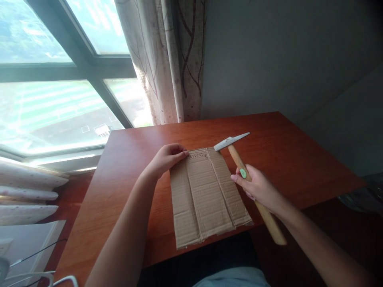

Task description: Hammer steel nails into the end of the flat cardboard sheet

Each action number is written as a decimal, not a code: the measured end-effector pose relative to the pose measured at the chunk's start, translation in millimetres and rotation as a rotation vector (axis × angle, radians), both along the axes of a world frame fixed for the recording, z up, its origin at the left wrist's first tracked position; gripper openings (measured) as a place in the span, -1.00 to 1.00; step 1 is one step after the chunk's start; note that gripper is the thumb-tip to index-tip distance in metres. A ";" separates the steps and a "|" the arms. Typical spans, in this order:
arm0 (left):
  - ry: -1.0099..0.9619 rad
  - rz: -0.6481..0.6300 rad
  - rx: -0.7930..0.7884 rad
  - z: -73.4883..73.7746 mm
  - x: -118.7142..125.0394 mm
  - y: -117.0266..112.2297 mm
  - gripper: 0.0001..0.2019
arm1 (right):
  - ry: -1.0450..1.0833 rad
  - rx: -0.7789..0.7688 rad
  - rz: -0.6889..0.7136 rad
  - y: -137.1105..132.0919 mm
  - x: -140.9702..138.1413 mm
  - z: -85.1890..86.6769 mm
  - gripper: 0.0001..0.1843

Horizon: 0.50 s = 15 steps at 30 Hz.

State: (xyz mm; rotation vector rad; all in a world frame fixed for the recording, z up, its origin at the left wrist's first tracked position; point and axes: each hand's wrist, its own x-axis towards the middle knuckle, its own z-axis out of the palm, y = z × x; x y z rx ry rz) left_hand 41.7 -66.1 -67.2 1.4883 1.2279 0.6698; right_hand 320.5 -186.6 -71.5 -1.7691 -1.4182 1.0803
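A flat piece of brown corrugated cardboard (209, 191) lies on the table, creased lengthwise, its near end reaching the front edge. Small dark dots run in rows close to its far edge. At the cardboard's far left corner is my left hand (169, 159), thumb and fingers pinched together beside the dots; what is between the fingertips, if anything, is too small to make out. My right hand (254, 183) grips the wooden handle of a hammer (235, 155) with a narrow, pale metal head. The head's blunt end is over the cardboard's far right corner, and the handle slants back toward me.
The reddish-brown wooden table (299, 167) extends on both sides of the cardboard. Behind it hang a patterned curtain (167, 59) and a grey wall (269, 59). A window (56, 107) is at the left. White cables (44, 275) show at the lower left.
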 end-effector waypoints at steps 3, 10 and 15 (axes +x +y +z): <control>-0.016 0.008 0.025 -2.0 -0.4 1.2 -0.66 | 0.096 -0.036 -0.017 -1.3 -4.5 -1.2 -0.65; -0.043 0.045 0.040 -1.5 -0.3 1.1 -0.67 | 0.312 -0.104 -0.036 0.0 -8.6 5.8 -0.63; -0.045 0.098 0.075 0.5 2.0 0.5 -0.67 | 0.331 -0.079 -0.023 5.3 -8.2 2.2 -0.64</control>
